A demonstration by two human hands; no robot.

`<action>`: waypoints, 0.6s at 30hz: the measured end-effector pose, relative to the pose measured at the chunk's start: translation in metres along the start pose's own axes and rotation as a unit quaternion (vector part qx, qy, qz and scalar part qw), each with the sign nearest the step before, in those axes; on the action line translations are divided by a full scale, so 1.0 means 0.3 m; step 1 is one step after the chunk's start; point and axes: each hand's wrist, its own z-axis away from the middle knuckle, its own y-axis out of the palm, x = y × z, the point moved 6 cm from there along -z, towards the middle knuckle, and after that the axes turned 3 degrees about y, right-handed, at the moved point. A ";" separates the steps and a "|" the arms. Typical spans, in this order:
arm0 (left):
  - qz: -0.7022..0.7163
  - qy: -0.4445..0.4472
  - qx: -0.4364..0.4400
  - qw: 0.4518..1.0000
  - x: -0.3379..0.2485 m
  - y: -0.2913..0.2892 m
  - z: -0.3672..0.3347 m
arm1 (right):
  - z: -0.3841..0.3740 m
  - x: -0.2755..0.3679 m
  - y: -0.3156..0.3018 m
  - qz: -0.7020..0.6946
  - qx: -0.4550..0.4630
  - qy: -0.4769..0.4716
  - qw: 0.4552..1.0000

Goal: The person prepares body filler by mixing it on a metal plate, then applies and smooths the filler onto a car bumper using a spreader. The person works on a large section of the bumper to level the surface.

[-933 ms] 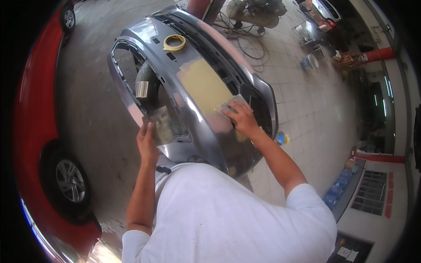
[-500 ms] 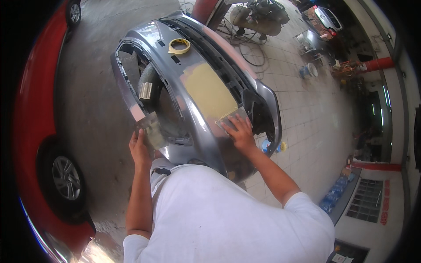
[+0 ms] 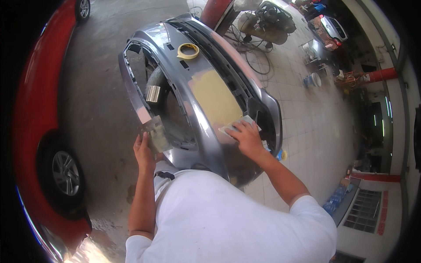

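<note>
Left hand (image 3: 144, 153) clamped on smeared plate (image 3: 158, 133), beside opening in bumper (image 3: 202, 131). Right hand (image 3: 250, 141) closed on spreader (image 3: 248, 119), at near edge of yellow patch (image 3: 218, 97) on bumper. Coating already broad; near edge appears unfinished; adjoining pinkish area shows no yellow.

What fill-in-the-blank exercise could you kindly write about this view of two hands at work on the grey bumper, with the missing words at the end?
1. The right hand holds a flat spreader at the near edge of a pale ____ patch on the grey bumper.
2. The smeared flat plate is in the person's ____ hand.
3. Beyond that patch lies a roll of ____.
4. The parked car at the picture's left is ____.

Missing words: yellow; left; tape; red.
</note>
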 end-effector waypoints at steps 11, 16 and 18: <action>0.039 0.009 -0.004 0.999 -0.026 -0.031 -0.007 | -0.866 0.088 -0.125 0.092 0.100 -0.066 0.988; 0.037 0.025 -0.021 0.999 -0.002 -0.083 -0.025 | -0.852 0.117 -0.097 0.083 0.109 -0.066 0.988; 0.031 0.014 -0.018 0.999 0.003 -0.075 -0.018 | -0.804 0.103 -0.081 0.076 0.066 -0.077 0.992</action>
